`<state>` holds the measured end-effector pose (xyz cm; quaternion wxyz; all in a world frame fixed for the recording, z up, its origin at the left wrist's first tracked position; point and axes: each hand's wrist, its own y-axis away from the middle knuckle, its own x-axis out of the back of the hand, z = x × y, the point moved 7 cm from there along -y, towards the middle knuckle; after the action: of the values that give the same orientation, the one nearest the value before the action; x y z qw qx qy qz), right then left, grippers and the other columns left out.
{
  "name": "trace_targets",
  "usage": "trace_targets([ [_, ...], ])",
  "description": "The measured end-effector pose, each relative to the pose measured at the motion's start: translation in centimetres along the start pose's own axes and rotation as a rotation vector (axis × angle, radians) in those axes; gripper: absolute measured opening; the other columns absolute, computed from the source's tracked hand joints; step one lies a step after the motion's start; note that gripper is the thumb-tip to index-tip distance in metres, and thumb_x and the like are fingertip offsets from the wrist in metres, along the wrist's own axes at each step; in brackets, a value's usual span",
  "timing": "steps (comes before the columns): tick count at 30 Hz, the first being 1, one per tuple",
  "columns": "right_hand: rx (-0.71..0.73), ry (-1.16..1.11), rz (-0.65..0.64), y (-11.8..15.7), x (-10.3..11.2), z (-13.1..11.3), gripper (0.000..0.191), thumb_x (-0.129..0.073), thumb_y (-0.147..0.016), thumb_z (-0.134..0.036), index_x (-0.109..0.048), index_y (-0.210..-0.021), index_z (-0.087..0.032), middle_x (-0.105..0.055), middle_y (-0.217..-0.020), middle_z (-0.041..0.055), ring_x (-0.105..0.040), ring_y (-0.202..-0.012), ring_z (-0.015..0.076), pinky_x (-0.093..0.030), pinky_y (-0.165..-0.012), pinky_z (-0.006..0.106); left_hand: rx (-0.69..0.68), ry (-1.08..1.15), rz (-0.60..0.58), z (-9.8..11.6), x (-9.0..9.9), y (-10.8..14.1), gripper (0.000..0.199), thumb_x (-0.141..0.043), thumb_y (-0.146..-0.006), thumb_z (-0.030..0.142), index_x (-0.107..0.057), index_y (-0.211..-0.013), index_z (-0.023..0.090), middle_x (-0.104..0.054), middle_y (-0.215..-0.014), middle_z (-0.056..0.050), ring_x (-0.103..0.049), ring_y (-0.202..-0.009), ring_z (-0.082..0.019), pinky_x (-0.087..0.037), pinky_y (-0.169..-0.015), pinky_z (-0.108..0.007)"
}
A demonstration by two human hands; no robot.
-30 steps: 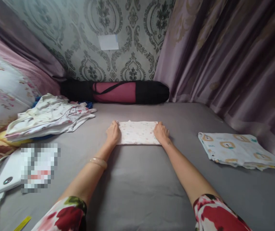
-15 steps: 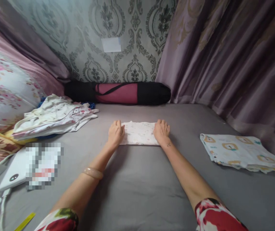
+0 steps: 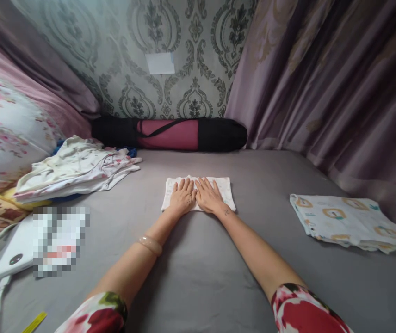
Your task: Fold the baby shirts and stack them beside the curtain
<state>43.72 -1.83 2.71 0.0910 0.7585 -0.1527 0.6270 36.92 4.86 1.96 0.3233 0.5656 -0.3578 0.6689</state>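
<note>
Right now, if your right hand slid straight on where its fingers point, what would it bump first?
Sliding off the cloth and across the grey sheet, the right hand would probably bump the long bag; depth is unclear.

Home bedroom: floral pillow (image 3: 5, 125), curtains (image 3: 305, 83)

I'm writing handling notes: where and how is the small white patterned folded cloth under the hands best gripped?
Grip the white patterned cloth by its two short ends, coming from left and right. It lies flat on the grey fabric sheet, both ends showing beyond the left hand and right hand; pinching from above and below should keep the layers together.
</note>
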Motion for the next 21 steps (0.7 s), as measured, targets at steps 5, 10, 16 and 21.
trace_targets([
  [5,-0.006,0.000,-0.004,-0.1,-0.2,0.0,0.056,-0.026,-0.097,-0.028,-0.030,-0.151,-0.013,-0.025,-0.159,0.0084,-0.015,-0.147,0.0238,-0.004,-0.118,0.049,0.024,0.005,-0.054,0.0,-0.3,0.0,0.056,-0.024,-0.099,0.035,-0.034,-0.149,0.011,-0.029,-0.156,-0.013,-0.024,-0.145,-0.030,-0.019,-0.117,-0.053],
  [10,-0.009,-0.017,-0.015,-0.1,-0.2,0.0,0.057,-0.027,-0.096,-0.029,-0.029,-0.151,-0.013,-0.023,-0.159,0.0085,-0.014,-0.147,0.0239,-0.004,-0.118,0.050,0.026,0.003,-0.080,-0.3,-0.5,-0.2,0.056,-0.025,-0.100,0.036,-0.032,-0.150,0.012,-0.027,-0.157,-0.012,-0.023,-0.146,-0.030,-0.018,-0.117,-0.053],
  [16,0.012,-0.117,-0.088,-0.5,0.1,0.7,0.057,-0.023,-0.097,-0.027,-0.027,-0.151,-0.008,-0.023,-0.159,0.0107,-0.014,-0.147,0.0233,-0.006,-0.119,0.049,0.006,0.055,-0.104,-0.3,0.1,-0.1,0.054,-0.024,-0.100,0.036,-0.035,-0.147,0.011,-0.027,-0.157,-0.013,-0.021,-0.146,-0.030,-0.020,-0.117,-0.053],
  [21,-0.035,-0.099,0.023,-0.3,1.6,1.5,0.057,-0.026,-0.094,-0.021,-0.032,-0.149,-0.005,-0.024,-0.158,0.0117,-0.014,-0.147,0.0234,-0.007,-0.119,0.046,-0.087,0.007,-0.008,1.4,1.2,0.6,0.053,-0.025,-0.100,0.036,-0.038,-0.145,0.012,-0.032,-0.155,-0.014,-0.023,-0.146,-0.028,-0.020,-0.117,-0.052],
])
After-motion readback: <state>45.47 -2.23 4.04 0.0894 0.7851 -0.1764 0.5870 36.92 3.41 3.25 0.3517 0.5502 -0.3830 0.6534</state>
